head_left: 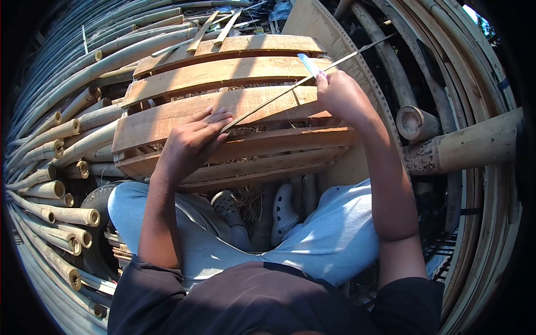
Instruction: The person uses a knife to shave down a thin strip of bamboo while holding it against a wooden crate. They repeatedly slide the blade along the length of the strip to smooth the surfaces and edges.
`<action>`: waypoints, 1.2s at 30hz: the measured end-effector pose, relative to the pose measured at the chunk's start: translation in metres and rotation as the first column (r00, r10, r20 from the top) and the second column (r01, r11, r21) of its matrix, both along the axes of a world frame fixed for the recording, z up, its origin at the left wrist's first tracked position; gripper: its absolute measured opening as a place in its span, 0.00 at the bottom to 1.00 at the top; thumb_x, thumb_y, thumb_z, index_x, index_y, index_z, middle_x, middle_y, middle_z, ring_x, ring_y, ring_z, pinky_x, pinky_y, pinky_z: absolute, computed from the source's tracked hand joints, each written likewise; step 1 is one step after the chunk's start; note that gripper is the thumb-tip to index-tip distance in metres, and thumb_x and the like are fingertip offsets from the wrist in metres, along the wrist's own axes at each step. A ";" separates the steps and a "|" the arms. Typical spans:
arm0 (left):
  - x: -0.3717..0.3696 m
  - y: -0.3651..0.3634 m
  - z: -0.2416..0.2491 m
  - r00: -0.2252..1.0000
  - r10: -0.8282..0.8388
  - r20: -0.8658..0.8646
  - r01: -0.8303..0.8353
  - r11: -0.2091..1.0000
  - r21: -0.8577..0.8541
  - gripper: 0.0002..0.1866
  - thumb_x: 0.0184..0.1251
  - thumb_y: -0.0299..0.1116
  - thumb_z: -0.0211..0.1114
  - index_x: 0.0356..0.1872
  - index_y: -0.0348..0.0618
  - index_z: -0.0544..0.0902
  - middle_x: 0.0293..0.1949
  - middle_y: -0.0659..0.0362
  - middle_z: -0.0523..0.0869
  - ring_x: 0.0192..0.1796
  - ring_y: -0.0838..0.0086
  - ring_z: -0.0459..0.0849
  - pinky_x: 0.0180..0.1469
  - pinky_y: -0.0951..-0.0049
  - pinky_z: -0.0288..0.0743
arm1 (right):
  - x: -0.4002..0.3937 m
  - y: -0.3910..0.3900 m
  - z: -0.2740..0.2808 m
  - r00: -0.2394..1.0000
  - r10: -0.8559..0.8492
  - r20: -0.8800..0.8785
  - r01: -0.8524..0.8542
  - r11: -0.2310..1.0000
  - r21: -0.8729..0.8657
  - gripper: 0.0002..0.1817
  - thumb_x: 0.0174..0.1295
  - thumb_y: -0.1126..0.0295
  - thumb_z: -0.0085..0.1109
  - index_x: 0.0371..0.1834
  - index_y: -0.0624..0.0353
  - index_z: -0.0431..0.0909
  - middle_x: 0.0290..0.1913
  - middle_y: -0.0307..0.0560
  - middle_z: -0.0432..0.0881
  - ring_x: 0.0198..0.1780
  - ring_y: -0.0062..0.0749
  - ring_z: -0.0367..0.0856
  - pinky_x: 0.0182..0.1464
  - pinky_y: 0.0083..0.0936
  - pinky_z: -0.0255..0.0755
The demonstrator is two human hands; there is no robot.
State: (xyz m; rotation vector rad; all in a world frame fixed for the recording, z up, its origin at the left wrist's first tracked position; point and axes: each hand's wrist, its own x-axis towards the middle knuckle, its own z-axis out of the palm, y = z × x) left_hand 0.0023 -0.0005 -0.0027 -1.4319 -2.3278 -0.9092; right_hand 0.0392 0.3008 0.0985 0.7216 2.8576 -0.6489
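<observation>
A thin bamboo strip (268,103) runs slantwise above the slatted wooden bench (162,114), from my left hand up past my right hand to the upper right. My left hand (195,134) is closed at the strip's near end and rests on the front slats; the thumb is partly hidden under the fingers. Gripped in my right hand (341,95) is a knife, whose bright blade (307,63) points up and left beside the strip. The knife's handle is mostly covered by my fingers.
Short split bamboo pieces (228,28) lie across the bench's far slats. Stacked bamboo poles (56,190) crowd the left, cut ends facing me. A curved plywood sheet (335,39) stands right of the bench, with a thick bamboo pole (474,142) beyond. A tyre (97,204) sits by my left knee.
</observation>
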 end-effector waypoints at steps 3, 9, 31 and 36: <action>-0.001 0.002 0.003 0.999 0.013 -0.046 -0.013 1.000 0.007 0.15 0.68 0.27 0.71 0.55 0.41 0.87 0.55 0.53 0.91 0.62 0.63 0.88 0.75 0.55 0.75 | 0.012 -0.017 -0.014 0.976 0.209 -0.067 -0.209 0.978 -0.006 0.23 0.78 0.61 0.46 0.42 0.68 0.87 0.33 0.67 0.88 0.41 0.62 0.89 0.50 0.52 0.81; 0.000 -0.001 0.002 1.000 -0.005 0.028 0.005 1.000 0.003 0.17 0.68 0.23 0.70 0.57 0.38 0.86 0.58 0.51 0.90 0.65 0.60 0.87 0.77 0.52 0.72 | -0.003 0.019 -0.011 0.998 0.029 -0.053 -0.019 0.982 0.187 0.29 0.83 0.57 0.39 0.46 0.75 0.83 0.23 0.55 0.83 0.28 0.40 0.88 0.40 0.42 0.82; 0.000 0.004 0.005 0.999 0.008 -0.047 -0.008 1.000 0.012 0.12 0.69 0.29 0.71 0.52 0.41 0.88 0.51 0.54 0.92 0.61 0.62 0.89 0.75 0.55 0.75 | 0.031 -0.051 -0.020 0.957 0.287 -0.039 -0.281 0.953 0.109 0.24 0.79 0.59 0.46 0.44 0.71 0.85 0.36 0.71 0.87 0.43 0.68 0.87 0.54 0.53 0.79; -0.001 -0.001 -0.001 1.000 0.017 -0.005 -0.017 1.000 -0.018 0.14 0.69 0.26 0.70 0.55 0.40 0.87 0.56 0.54 0.91 0.65 0.62 0.86 0.76 0.53 0.72 | 0.011 -0.014 -0.008 0.995 0.054 -0.082 -0.031 0.964 0.265 0.25 0.79 0.58 0.45 0.43 0.68 0.87 0.39 0.67 0.89 0.45 0.62 0.90 0.52 0.49 0.82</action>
